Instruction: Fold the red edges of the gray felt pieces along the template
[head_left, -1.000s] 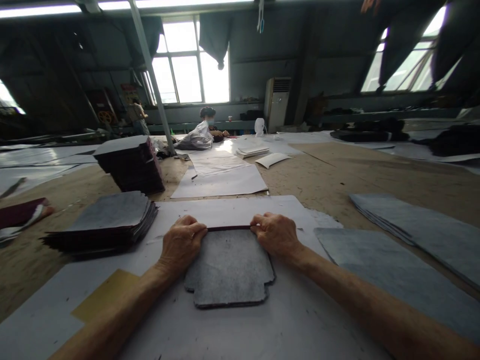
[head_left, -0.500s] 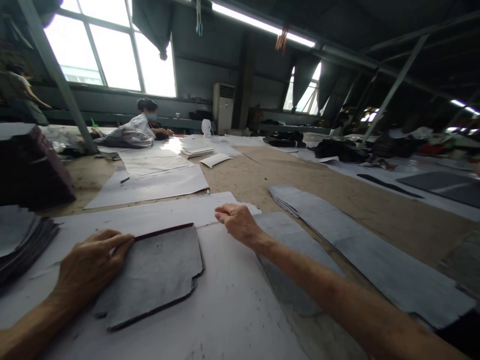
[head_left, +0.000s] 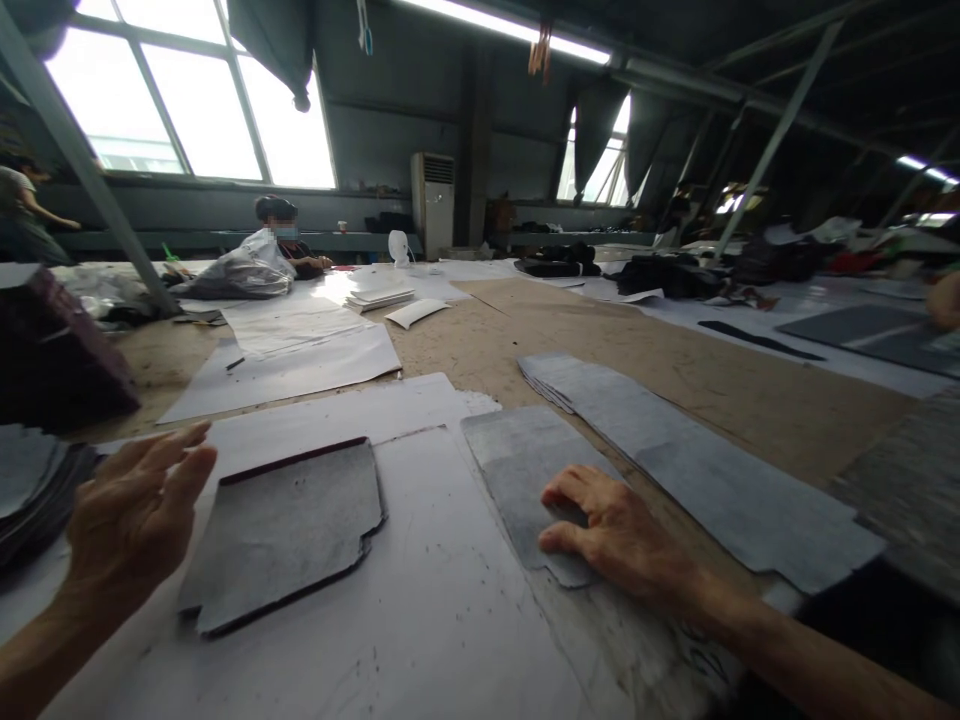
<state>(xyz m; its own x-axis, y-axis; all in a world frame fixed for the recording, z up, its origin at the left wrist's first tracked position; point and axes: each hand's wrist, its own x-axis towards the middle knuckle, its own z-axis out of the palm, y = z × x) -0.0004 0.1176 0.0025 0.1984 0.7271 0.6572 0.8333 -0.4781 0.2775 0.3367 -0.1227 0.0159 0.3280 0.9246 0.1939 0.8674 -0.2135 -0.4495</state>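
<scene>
A grey panel with dark edges and a notched corner lies on white paper. Just left of it, my left hand is raised with its fingers apart, holding nothing. My right hand rests on the right part of a flat grey piece, thumb and fingers spread in a curve with a gap between them. Beyond that piece, a stack of long grey pieces runs toward the lower right.
At the left edge are a stack of dark-edged sheets and a dark block. White sheets and a plastic bag lie farther back. A person sits across the table; another person's hand is at the right edge.
My left hand has come off the notched panel and moved left, its fingers apart. My right hand has moved right and nearer, onto the flat grey piece. The view has shifted slightly.
</scene>
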